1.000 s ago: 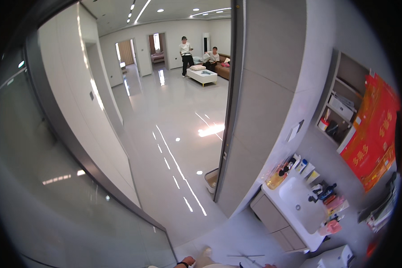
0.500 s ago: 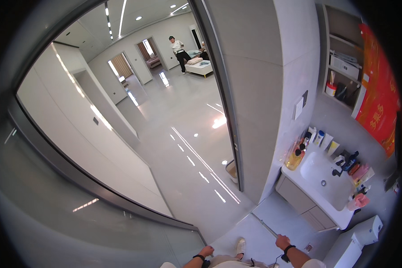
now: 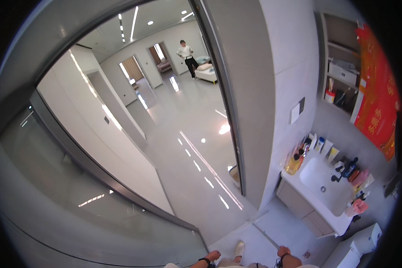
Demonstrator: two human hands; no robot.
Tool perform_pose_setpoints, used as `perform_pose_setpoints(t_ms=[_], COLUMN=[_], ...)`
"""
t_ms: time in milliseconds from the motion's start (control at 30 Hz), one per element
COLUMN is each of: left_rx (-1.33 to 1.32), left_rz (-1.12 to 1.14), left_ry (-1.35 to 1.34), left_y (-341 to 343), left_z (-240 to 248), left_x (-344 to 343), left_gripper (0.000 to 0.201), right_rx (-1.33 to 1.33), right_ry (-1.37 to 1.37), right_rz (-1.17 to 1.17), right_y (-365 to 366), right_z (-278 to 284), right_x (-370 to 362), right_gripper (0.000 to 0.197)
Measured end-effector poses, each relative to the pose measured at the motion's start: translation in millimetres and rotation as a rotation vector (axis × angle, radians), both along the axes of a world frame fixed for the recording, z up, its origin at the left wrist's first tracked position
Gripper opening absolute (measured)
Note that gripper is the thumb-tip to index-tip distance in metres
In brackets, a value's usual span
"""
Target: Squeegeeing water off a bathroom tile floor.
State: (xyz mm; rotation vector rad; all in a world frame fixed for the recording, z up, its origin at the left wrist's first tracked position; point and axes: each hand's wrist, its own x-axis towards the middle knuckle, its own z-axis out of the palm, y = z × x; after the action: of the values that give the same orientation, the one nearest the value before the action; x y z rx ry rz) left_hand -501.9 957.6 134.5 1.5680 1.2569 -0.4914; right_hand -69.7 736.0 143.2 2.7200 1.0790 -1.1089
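Observation:
At the lower edge my left hand (image 3: 213,255) is curled closed near the foot of the sliding door. What it holds, if anything, is too small to make out. My right hand (image 3: 283,251) is closed too, lower right of it. A thin grey line (image 3: 265,234) runs from this hand toward the doorway; whether it is a rod in my grip or a strip on the floor I cannot tell. Both wrists wear dark bands. Between my hands a light shoe (image 3: 240,248) stands on the pale tiles.
To the right, a white washbasin (image 3: 310,169) carries several bottles and tubes. A white toilet (image 3: 357,245) stands below it. Shelves (image 3: 342,78) and red cloth or sheeting (image 3: 377,94) are above. Glass door (image 3: 89,187) at left; beyond the doorway, a person (image 3: 186,56) stands beside a bed (image 3: 205,76).
The view has shifted, so the room sits lower and the far room farther right. My hands now show lower in the picture, the left one also farther right. The far person's arms changed position.

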Motion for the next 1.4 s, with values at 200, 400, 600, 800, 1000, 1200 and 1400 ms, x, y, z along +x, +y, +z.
perform_pose_setpoints(t_ms=[200, 400, 600, 800, 1000, 1200, 1400], left_rx=[-0.097, -0.037, 0.023, -0.015, -0.257, -0.325, -0.065], left_rz=[-0.082, -0.059, -0.184, -0.117, -0.101, -0.123, -0.225], left_ry=[0.163, 0.101, -0.038, -0.074, 0.119, 0.169, -0.076], left_y=[-34.2, -70.0, -97.2, -98.9, -69.0, -2.0, 66.9], left_z=[-12.9, -11.7, 0.5, -5.8, -47.1, -76.5, -66.1], left_x=[5.4, 49.7, 106.5, 115.5, 72.2, 60.6, 81.6], left_gripper=[0.032, 0.031, 0.032, 0.034, 0.03, 0.026, 0.029], right_rx=[-0.219, -0.042, 0.178, 0.115, -0.013, -0.06, 0.004], right_ry=[-0.005, 0.054, 0.112, 0.021, -0.198, -0.133, -0.056], right_rz=[-0.08, -0.096, -0.078, -0.248, -0.024, -0.113, -0.16], right_y=[-178.3, -316.4, -410.5, -338.2, -225.3, -121.2, -62.1], right_z=[13.3, 10.8, -3.6, 54.5, 52.6, 86.4, 97.7], right_x=[39.6, 70.0, 59.6, 62.6, 40.1, -0.2, -18.2], right_gripper=[0.031, 0.032, 0.034, 0.037, 0.023, 0.023, 0.032])
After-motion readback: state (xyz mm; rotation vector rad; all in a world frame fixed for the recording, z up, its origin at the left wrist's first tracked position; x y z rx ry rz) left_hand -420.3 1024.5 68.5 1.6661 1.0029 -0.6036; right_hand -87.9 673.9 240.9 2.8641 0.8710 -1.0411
